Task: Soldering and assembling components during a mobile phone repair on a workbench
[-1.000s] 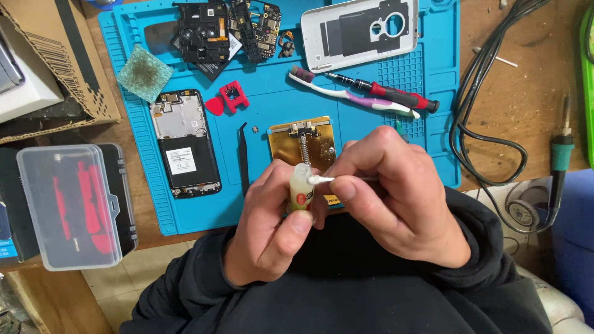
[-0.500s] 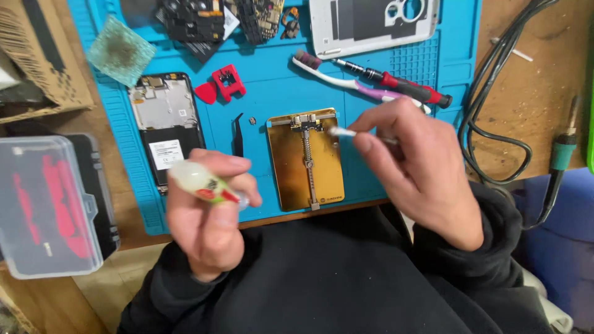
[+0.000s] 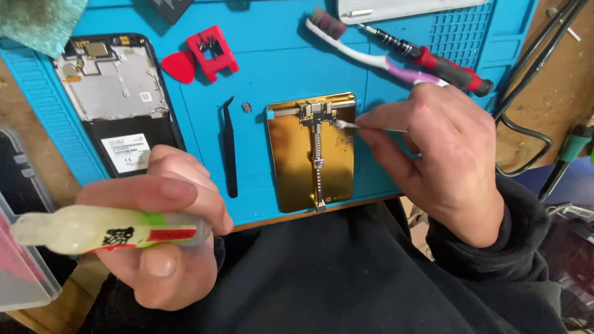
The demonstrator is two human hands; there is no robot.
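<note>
My left hand grips a small translucent squeeze bottle with a green and red label, held sideways over my lap at the lower left. My right hand pinches a cotton swab; its white tip touches the top of a gold metal board holder with a central clamp rail. The holder lies on the blue work mat near its front edge.
Black tweezers lie left of the holder. An opened phone body sits at the mat's left. A red pick, red block, toothbrush and red-handled screwdriver lie behind. Cables run at right; a clear box at left.
The two hands have parted: the left carried the bottle down and to the left, the right brought the swab forward onto the gold holder. The view has moved closer.
</note>
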